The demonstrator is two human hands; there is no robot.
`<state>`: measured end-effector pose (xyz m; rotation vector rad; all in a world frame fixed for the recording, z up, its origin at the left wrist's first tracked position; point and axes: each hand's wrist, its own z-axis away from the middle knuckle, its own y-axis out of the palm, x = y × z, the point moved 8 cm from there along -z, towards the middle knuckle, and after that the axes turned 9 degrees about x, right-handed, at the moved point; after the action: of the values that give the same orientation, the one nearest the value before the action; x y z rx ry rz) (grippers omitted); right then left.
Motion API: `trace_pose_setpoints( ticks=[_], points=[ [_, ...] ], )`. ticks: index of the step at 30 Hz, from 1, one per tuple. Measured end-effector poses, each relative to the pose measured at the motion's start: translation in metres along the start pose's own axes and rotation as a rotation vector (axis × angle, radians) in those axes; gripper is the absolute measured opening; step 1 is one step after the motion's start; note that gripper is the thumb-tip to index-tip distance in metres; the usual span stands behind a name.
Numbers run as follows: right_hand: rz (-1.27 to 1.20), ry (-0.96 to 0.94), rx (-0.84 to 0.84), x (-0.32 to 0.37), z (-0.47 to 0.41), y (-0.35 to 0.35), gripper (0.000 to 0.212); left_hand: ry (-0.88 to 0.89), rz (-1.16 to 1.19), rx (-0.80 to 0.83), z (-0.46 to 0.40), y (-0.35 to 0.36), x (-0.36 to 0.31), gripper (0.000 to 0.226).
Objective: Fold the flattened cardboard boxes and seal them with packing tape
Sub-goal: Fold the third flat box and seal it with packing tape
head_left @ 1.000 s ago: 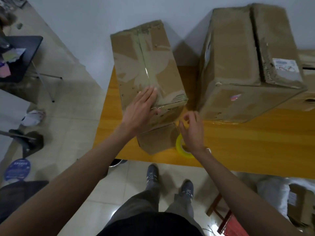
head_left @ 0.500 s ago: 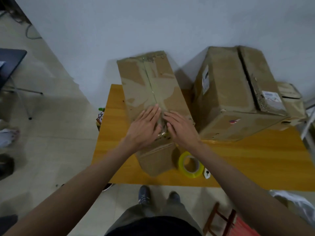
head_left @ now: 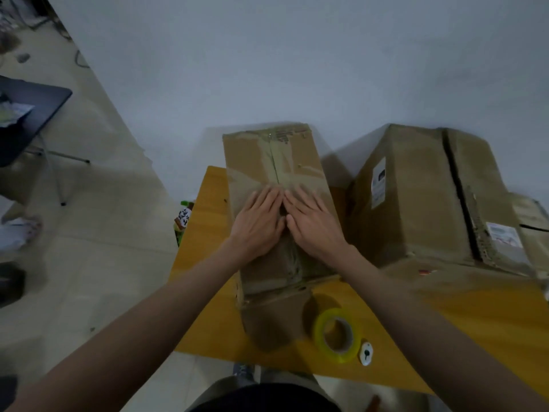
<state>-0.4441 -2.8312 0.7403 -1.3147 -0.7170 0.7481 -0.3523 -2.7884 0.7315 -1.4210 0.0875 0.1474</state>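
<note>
Here, both hands lay flat on top of the narrow cardboard box, which stood on the left part of the yellow wooden table, its far end reaching beyond the table's back edge toward the grey wall. The left hand pressed palm-down with fingers straight and close together, just left of the box's centre seam. The right hand did the same just right of that seam, fingers extended; the two sets of fingertips nearly met over the seam. Neither hand gripped anything. Glossy tape ran along the seam under and ahead of the hands, with torn patches of older tape at the far end. Whether the strip was fully stuck down could not be told.

A roll of yellow-green packing tape sat on the table just beside the box's near right corner, standing tilted. A small white object lay touching or almost touching the roll's right side; what it was could not be made out.

A larger cardboard box stood to the right, near the narrow one but apart from it, with white labels on its side and top. A dark chair stood on the tiled floor at far left.
</note>
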Motion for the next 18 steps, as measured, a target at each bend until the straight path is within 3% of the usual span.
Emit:
trace_pose_setpoints(
  ticks=[9, 15, 18],
  points=[
    [0.072, -0.01, 0.105, -0.028, -0.066, 0.009, 0.058, -0.093, -0.048, 0.084, -0.066, 0.007, 0.042, 0.064],
    [-0.046, -0.064, -0.023, -0.035, -0.101, -0.007, 0.051, -0.085, -0.028, -0.009, -0.096, -0.015, 0.053, 0.056],
    [-0.029, -0.05, 0.008, -0.051, -0.138, -0.01, 0.054, -0.14, -0.022, 0.024, -0.129, -0.023, 0.073, 0.06]
  ],
)
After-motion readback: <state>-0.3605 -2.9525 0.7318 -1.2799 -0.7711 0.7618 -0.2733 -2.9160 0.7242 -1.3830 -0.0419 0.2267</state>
